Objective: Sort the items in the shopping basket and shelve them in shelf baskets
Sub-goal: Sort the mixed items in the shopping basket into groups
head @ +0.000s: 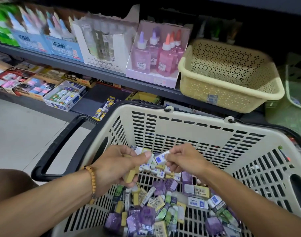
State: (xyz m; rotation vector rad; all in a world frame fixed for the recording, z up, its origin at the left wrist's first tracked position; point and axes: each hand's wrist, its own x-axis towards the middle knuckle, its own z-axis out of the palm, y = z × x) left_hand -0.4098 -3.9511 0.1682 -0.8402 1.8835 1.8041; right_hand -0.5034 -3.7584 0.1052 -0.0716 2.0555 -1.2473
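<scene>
A beige shopping basket (189,122) with black handles fills the lower view and holds several small packaged erasers (156,207) in purple, yellow, green and white-blue wrappers. My left hand (119,166) is inside it, gripping a bunch of yellow and white erasers (131,175). My right hand (182,159) pinches a white eraser with a blue label (160,158) right beside the left thumb. A perforated cream shelf basket (231,100) stands on the shelf above the shopping basket, with nothing visible inside.
On the shelf left of the cream basket stand a box of pink and purple glue bottles (154,57), a clear-bottle display box (103,40) and blue boxes (60,47). A green basket (296,86) sits at far right. Lower shelf boxes (64,96) hold erasers.
</scene>
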